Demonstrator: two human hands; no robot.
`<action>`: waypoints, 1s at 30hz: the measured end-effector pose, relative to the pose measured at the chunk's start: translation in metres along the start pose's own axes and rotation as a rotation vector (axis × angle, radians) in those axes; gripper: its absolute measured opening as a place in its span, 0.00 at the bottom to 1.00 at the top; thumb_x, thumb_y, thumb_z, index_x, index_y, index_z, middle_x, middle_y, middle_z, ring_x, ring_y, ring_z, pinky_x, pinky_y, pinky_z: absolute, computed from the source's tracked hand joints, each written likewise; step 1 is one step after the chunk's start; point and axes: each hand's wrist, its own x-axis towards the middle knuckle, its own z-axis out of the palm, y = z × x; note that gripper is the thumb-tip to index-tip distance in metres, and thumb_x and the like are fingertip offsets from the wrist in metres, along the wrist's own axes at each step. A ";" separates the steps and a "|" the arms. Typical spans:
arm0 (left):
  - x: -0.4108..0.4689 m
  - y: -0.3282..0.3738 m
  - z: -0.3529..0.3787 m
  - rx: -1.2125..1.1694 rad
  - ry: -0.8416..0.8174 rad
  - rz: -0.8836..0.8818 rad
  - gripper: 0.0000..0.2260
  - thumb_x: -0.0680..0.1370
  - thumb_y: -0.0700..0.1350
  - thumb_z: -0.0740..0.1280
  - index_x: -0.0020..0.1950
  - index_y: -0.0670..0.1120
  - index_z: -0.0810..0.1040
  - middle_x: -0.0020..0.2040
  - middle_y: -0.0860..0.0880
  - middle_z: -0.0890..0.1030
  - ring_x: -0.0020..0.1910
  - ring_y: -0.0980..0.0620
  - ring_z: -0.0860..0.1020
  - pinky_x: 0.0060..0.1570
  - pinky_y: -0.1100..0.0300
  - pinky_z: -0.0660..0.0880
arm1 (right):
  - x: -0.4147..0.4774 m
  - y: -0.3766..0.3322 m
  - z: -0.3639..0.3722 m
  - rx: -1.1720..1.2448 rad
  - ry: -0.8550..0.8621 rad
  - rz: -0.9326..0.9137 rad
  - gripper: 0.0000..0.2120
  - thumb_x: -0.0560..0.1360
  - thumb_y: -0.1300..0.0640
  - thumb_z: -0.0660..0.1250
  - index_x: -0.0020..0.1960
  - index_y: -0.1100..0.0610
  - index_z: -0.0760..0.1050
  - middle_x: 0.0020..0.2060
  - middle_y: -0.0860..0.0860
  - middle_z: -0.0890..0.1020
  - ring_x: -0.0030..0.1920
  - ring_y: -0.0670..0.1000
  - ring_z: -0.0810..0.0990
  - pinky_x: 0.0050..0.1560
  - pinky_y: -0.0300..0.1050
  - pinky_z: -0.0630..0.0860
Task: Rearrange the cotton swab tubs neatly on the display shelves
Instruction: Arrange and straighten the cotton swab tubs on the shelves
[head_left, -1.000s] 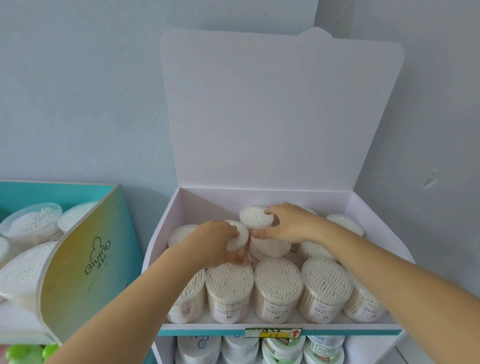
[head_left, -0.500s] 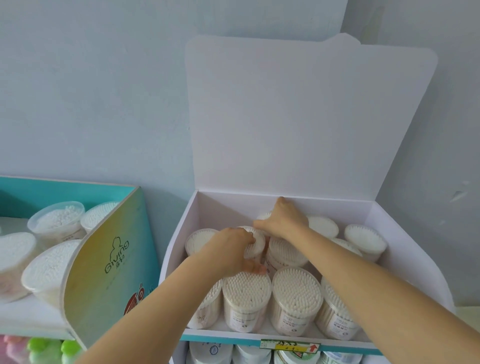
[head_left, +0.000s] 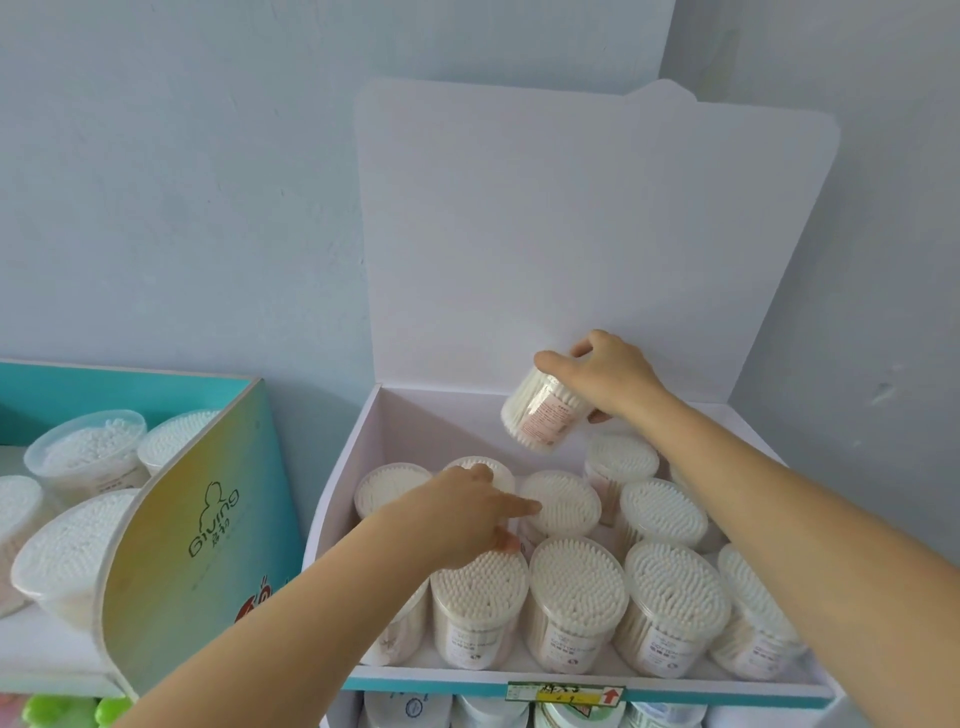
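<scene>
A white cardboard display shelf holds several clear round tubs of white cotton swabs, standing upright in rows. My right hand grips one tub from above and holds it tilted in the air over the back row. My left hand rests on the top of a tub in the second row, fingers spread and reaching toward the neighbouring tub. The front row tubs stand close together at the shelf's front lip.
The shelf's tall white back flap stands upright against a pale blue wall. A teal and yellow display to the left holds wider swab tubs. More round containers sit on the shelf below.
My right hand has lifted a tub out of the back row and tilted it in the air. My left hand stays on the second-row tubs. The camera has moved closer.
</scene>
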 end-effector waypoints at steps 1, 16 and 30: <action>-0.001 0.001 -0.001 -0.001 -0.010 0.000 0.23 0.80 0.55 0.57 0.74 0.61 0.57 0.72 0.42 0.63 0.69 0.44 0.64 0.67 0.50 0.62 | 0.000 0.001 -0.002 0.030 -0.025 0.012 0.23 0.67 0.42 0.67 0.50 0.60 0.76 0.42 0.51 0.80 0.41 0.54 0.82 0.40 0.54 0.83; -0.016 -0.026 -0.019 -0.638 0.362 -0.225 0.51 0.61 0.70 0.67 0.76 0.46 0.54 0.73 0.51 0.65 0.71 0.51 0.64 0.68 0.55 0.63 | -0.019 -0.023 -0.005 -0.137 -0.347 -0.349 0.30 0.69 0.44 0.70 0.68 0.50 0.68 0.59 0.48 0.74 0.54 0.49 0.76 0.47 0.45 0.79; -0.039 -0.044 -0.035 -1.402 0.178 0.033 0.24 0.66 0.44 0.75 0.62 0.44 0.77 0.56 0.46 0.82 0.57 0.48 0.79 0.57 0.54 0.74 | -0.014 -0.017 -0.021 0.566 -0.870 -0.496 0.39 0.60 0.59 0.70 0.70 0.46 0.64 0.65 0.49 0.76 0.66 0.48 0.73 0.61 0.45 0.75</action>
